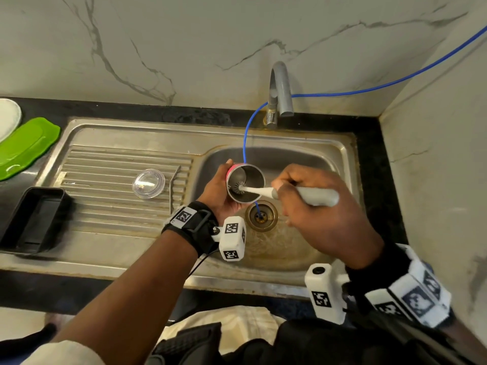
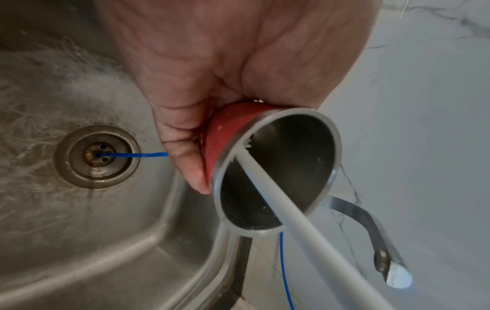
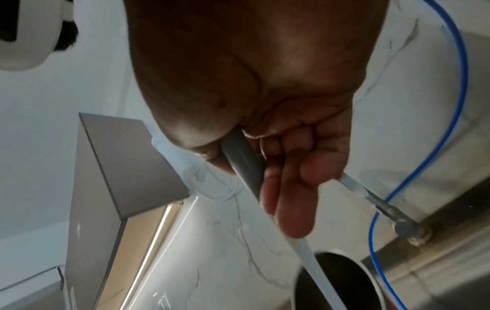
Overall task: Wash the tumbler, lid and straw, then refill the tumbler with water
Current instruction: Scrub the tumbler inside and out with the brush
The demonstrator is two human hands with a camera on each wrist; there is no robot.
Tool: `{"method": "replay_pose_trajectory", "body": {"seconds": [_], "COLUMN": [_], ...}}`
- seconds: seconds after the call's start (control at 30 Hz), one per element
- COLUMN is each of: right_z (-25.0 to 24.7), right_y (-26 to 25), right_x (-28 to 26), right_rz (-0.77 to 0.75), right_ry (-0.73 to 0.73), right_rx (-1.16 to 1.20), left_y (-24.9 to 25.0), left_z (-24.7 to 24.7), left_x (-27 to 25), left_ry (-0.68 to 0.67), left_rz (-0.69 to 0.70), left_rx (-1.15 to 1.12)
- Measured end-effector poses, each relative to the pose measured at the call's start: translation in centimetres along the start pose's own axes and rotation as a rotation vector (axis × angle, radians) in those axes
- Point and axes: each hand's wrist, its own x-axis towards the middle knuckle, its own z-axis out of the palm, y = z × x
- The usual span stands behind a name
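Note:
My left hand (image 1: 218, 191) grips the red steel tumbler (image 1: 245, 183) over the sink basin, tilted with its mouth toward me. In the left wrist view the tumbler (image 2: 275, 174) shows its bare steel inside. My right hand (image 1: 311, 204) holds the grey handle of a bottle brush (image 1: 311, 194), whose white stem and bristle head reach down inside the tumbler. The stem (image 2: 291, 220) crosses the tumbler's rim. The clear round lid (image 1: 148, 183) lies on the ribbed drainboard, and the bent metal straw (image 1: 173, 189) lies just right of it.
The sink (image 1: 329, 143) has a drain (image 1: 261, 215) below the tumbler, with a thin blue tube (image 1: 245, 138) running into it. A grey tap (image 1: 280, 88) stands behind the basin. A black tray (image 1: 34, 219), a green dish (image 1: 23, 146) and a white plate (image 1: 8, 114) sit at the left.

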Motion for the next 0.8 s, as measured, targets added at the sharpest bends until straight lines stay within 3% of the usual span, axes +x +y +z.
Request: {"method": "replay_pose_trajectory", "body": {"seconds": [0.1,0.27,0.57,0.67,0.8], "right_z": [-1.5,0.5,-1.7,-2.8,-0.7], "right_y": [-0.4,0.4,-0.7,-1.7,-1.5], "right_x": [-0.2,0.2,-0.8,-1.4,-1.3], "right_rz": [-0.012,-0.025,0.031,-0.007,-0.059], "right_ry": [-0.031,-0.019,-0.044,-0.079,-0.058], "right_rx": [0.016,-0.146,0.048,0.047,-0.082], "left_y": [-0.1,-0.7,0.8,0.9,0.3], "left_z": [-0.5,0.1,-0.4,-0.5,0.1], "left_x": [0.3,0.6,0.6,0.7,0.7], "left_ry": [0.026,0.039,0.043,0.058,0.035], "left_rz": [-0.018,-0.011,-0.026,-0.019,-0.032], "left_rx": [-0.019,0.053,0.013,-0.036,-0.018]}}
